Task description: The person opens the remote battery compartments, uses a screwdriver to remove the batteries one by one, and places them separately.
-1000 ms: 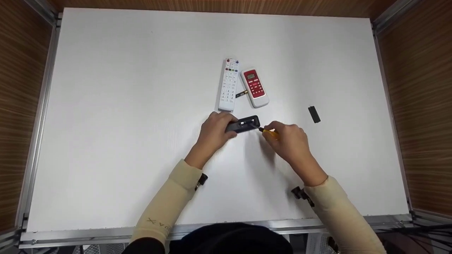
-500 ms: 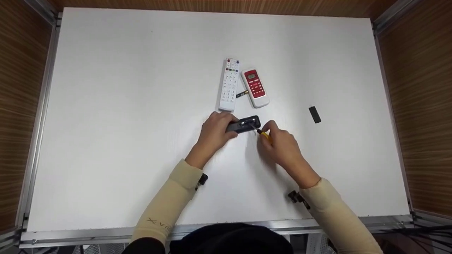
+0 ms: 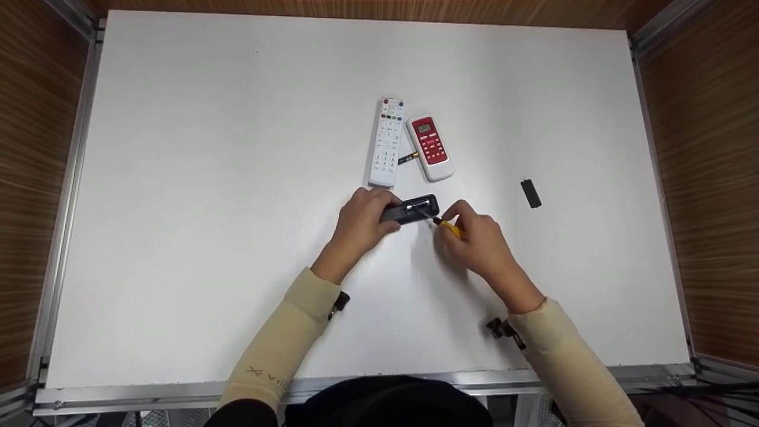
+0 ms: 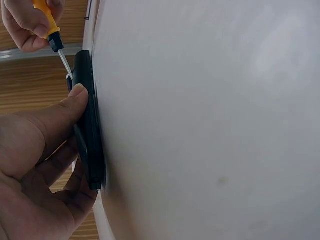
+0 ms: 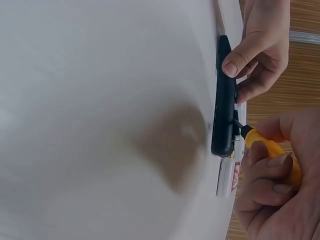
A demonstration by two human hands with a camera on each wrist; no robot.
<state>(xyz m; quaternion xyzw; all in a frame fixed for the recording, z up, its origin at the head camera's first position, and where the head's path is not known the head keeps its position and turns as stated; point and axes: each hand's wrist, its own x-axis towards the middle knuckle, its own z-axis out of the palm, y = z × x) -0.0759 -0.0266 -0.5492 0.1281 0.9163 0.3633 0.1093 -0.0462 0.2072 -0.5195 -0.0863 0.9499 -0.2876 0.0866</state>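
A black remote control [image 3: 409,210] lies on the white table with its battery compartment facing up. My left hand [image 3: 360,222] grips its left end between thumb and fingers. In my right hand [image 3: 477,242] is a yellow-handled screwdriver [image 3: 453,229], its metal shaft slanting into the compartment. From the right wrist view, the fingers curl round the yellow handle [image 5: 272,147]. The left wrist view shows the shaft [image 4: 64,62] reaching the top of the remote [image 4: 89,120]. Exactly what the tip touches inside is too small to tell.
Behind the hands lie a white remote [image 3: 386,142] and a white-and-red remote [image 3: 431,148]. A black-and-gold battery [image 3: 408,158] lies between them. To the right rests a small black battery cover [image 3: 531,193]. Wooden walls [image 3: 699,178] border the white table [image 3: 207,148].
My right hand has shifted left, then slightly back right, and the screwdriver's angle has changed with it. The left hand and the black remote stay nearly in place.
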